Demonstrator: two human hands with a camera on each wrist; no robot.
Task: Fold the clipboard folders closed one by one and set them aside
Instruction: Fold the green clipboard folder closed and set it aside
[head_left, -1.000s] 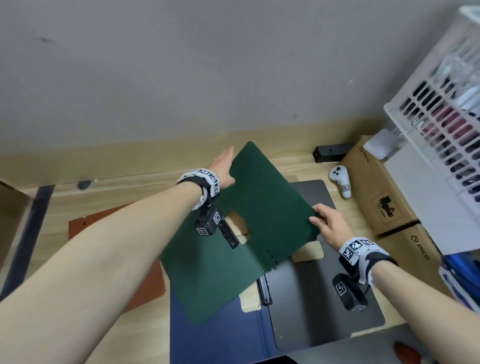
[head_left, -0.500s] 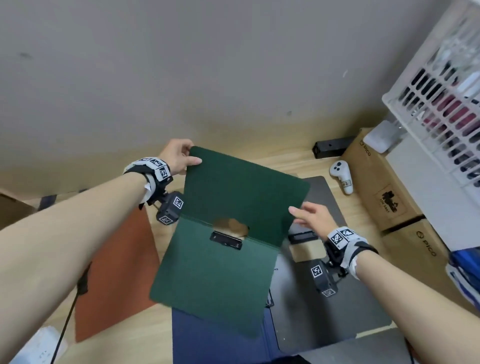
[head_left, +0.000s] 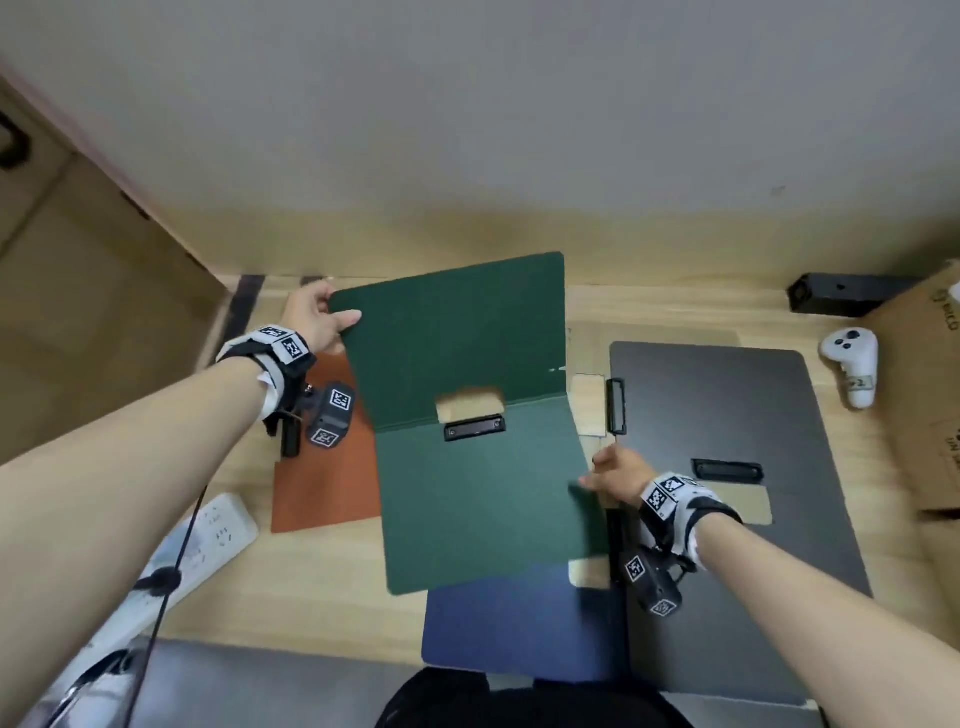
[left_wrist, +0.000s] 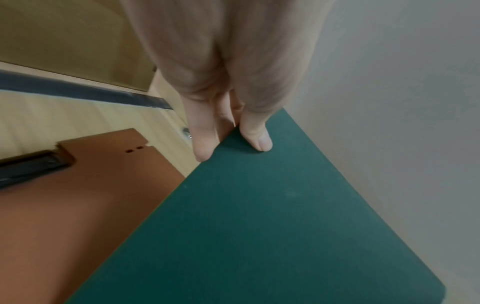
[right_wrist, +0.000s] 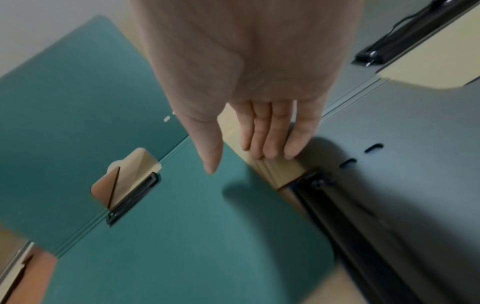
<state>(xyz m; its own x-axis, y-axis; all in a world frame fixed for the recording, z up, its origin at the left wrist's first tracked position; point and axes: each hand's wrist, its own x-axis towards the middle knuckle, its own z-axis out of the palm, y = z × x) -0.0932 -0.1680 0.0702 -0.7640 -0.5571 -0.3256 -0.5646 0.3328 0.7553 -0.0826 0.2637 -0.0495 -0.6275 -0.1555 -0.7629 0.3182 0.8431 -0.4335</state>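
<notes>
A dark green clipboard folder (head_left: 467, 338) (left_wrist: 259, 226) (right_wrist: 182, 226) is half open, its far flap raised and its near panel low over the table. A black clip (head_left: 474, 427) sits at the fold. My left hand (head_left: 322, 317) (left_wrist: 233, 139) pinches the flap's far left corner, thumb on top and fingers beneath. At the near panel's right edge is my right hand (head_left: 615, 475) (right_wrist: 246, 154), fingers straight, thumb over the green panel; whether it touches is unclear. A closed orange folder (head_left: 322, 478) (left_wrist: 78, 195) lies left, partly under the green one.
A dark blue folder (head_left: 519, 623) lies under the green one's near end, and an open grey folder (head_left: 727, 415) (right_wrist: 415, 164) to the right. A white controller (head_left: 852, 364), cardboard boxes (head_left: 924, 389) and a black block (head_left: 841, 293) stand far right. A power strip (head_left: 208, 535) lies left. The wall is close behind.
The green folder has swung round and moved left, over the orange one. My left hand took the flap's corner. My right hand let go of the flap and dropped to the near panel's edge.
</notes>
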